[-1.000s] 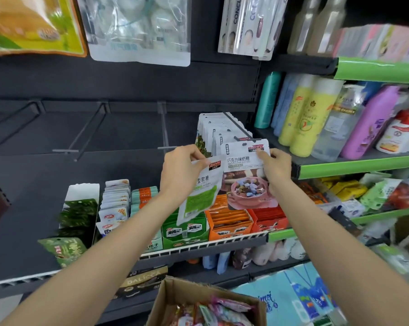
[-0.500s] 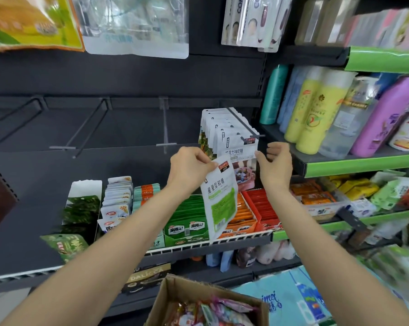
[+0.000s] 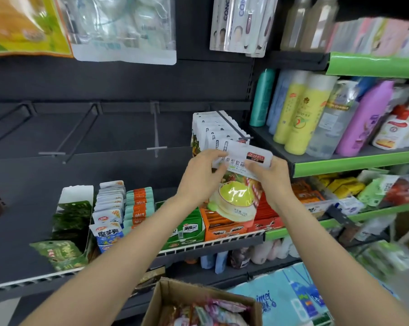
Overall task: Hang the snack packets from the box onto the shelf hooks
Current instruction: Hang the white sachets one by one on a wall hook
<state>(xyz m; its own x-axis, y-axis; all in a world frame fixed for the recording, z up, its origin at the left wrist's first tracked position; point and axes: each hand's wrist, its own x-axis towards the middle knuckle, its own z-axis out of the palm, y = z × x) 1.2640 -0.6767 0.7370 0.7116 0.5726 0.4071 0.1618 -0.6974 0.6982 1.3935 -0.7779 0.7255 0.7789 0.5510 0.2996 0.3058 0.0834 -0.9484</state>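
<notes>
both arms reach up: left hand [image 3: 200,171] and right hand [image 3: 273,175] pinch the top corners of a white snack packet with a green bowl picture [image 3: 237,184], just below the loaded black hook [image 3: 233,127].

A white-topped packet [image 3: 236,184] with a green bowl picture stands upright just in front of the hook [image 3: 231,127], which is already crowded with white packets [image 3: 213,130]. Below the hook, the open box [image 3: 175,300] holds more packets.

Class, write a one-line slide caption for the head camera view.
Both hands, left and right, hold a snack packet at a filled shelf hook, above the box.
</notes>
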